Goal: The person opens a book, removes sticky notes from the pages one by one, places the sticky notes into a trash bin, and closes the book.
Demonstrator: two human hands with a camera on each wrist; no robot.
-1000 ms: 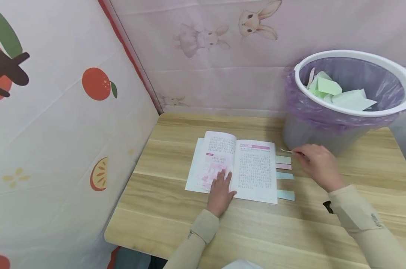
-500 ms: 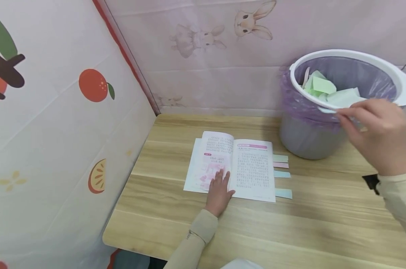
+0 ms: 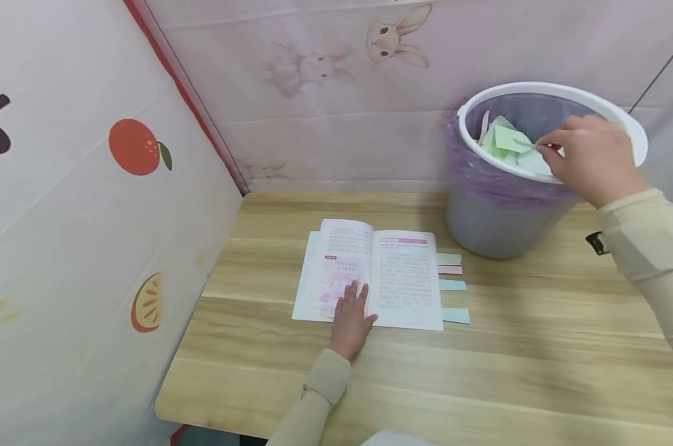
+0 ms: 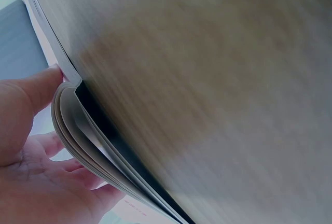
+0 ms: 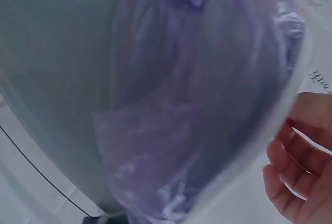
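Drifting onto the desk (image 3: 247,297) or clinging to skin seems the main risk for the paper strip (image 3: 525,144), light as it is, pinched in the right hand's grip (image 3: 595,158) above the papers (image 3: 506,135) in the bin (image 3: 489,229). Reaching so close over the bin, a knock could shift it. On the desk, the left hand's grip (image 3: 350,323) rests with fingers outstretched on the spread booklet (image 3: 404,282); lifting it might let the pages flip over
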